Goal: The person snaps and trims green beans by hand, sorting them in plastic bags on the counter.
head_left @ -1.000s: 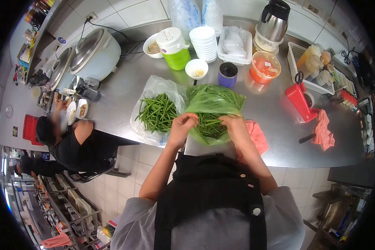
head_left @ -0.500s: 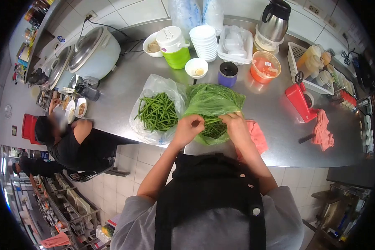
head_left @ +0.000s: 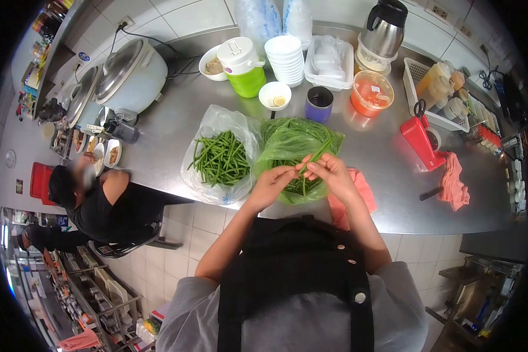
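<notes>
The right hand (head_left: 331, 175) pinches a green bean (head_left: 320, 154) above the mouth of the green bag (head_left: 278, 138), the bean slanting to the far right. The left hand (head_left: 274, 185) is just beside it, its fingertips drawn narrow near the bean's near end — whether they grip it I cannot tell.

More beans lie inside the green bag, seen partly through the film. Just left of it, a white bag (head_left: 205, 126) lies open around a heap of short beans (head_left: 220, 158). Both bags rest at the near edge of the steel tabletop (head_left: 387, 199).

A pink cloth (head_left: 359, 189) lies by the right wrist, partly hidden by the forearm. Beyond the bags are a white bowl (head_left: 274, 97) with a little liquid and a purple cup (head_left: 319, 107); farther back come a green jug (head_left: 246, 79) with a white top, a stack of white bowls (head_left: 285, 61) and an orange tub (head_left: 372, 97).

To the right are a red tape dispenser (head_left: 418, 144), scissors (head_left: 419, 108) and a 2nd pink cloth (head_left: 453, 182). At the far left are 2 cookers — the larger cooker (head_left: 141, 82) nearer — and a person (head_left: 108, 211) in black sits by white dishes (head_left: 112, 154).
</notes>
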`<act>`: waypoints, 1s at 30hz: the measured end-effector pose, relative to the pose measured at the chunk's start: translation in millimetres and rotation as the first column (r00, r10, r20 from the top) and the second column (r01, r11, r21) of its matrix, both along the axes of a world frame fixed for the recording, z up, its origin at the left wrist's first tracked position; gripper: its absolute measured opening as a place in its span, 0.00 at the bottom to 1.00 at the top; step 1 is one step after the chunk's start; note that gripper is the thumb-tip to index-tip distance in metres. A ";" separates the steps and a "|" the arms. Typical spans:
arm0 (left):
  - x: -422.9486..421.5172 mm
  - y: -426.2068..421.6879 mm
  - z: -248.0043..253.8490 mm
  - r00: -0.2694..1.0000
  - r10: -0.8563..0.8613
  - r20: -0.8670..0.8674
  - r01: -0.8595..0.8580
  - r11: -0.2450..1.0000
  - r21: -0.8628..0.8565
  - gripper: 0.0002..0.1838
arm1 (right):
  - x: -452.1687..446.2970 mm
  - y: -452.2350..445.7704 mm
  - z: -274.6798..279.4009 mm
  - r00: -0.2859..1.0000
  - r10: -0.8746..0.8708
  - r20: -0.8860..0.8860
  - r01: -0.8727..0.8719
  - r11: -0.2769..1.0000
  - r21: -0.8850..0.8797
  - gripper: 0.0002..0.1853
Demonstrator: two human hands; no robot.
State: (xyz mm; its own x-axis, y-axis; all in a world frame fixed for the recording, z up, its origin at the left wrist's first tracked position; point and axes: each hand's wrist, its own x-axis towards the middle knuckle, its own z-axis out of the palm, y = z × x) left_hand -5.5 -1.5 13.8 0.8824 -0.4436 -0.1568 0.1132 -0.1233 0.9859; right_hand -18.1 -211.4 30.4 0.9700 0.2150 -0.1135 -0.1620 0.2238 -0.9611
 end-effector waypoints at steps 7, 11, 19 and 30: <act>-2.9 -2.3 5.8 1.000 0.001 0.011 -0.001 1.000 -0.014 0.12 | 2.0 1.0 -2.3 1.000 -0.017 -0.009 0.016 0.994 -0.109 0.10; -3.5 -4.1 8.8 0.990 0.014 0.141 -0.027 0.996 0.090 0.12 | 2.5 4.5 -12.6 0.998 -0.049 0.036 0.054 0.984 -0.169 0.10; -2.7 -5.5 9.5 0.987 0.101 0.125 -0.114 0.988 0.100 0.10 | 3.0 11.7 -11.6 0.989 -0.143 -0.048 0.143 0.990 0.008 0.11; -4.0 -9.8 -4.3 0.922 0.121 -0.367 -0.281 0.862 -0.421 0.11 | -1.2 34.8 -26.3 0.961 -0.223 -0.162 0.267 0.899 0.346 0.10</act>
